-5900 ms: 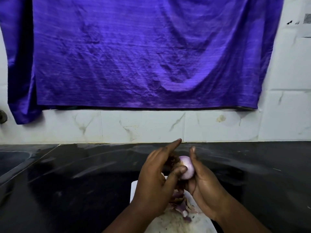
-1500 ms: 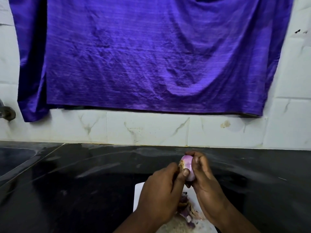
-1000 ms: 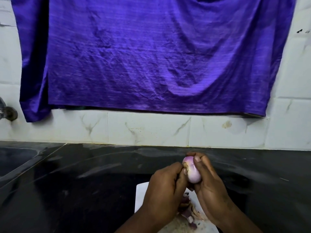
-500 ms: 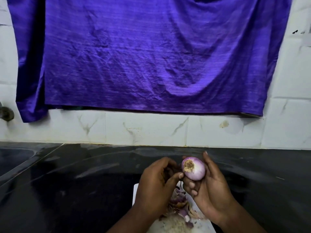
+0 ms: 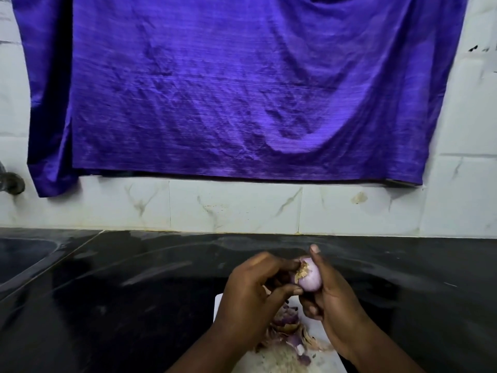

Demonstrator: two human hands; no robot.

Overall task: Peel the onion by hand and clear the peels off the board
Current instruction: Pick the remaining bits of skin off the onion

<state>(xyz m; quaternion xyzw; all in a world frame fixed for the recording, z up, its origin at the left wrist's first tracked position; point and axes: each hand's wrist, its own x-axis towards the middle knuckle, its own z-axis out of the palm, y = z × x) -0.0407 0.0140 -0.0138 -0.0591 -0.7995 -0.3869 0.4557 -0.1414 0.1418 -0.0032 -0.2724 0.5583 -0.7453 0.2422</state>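
Above board (image 5: pixel 218 305): right hand (image 5: pixel 332 297) grips onion (image 5: pixel 309 277), left hand (image 5: pixel 252 289) pinches it

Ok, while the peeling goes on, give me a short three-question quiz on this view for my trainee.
1. True or false: the cutting board is already free of peels.
2. Pick one. The left hand: A) pinches at the brown end of the onion; B) lies flat on the board; C) hangs idle at the side.
3. Short answer: which hand holds the onion up above the board?

Key: 1 false, a heap of peels lies on it. 2 A. 3 the right hand.
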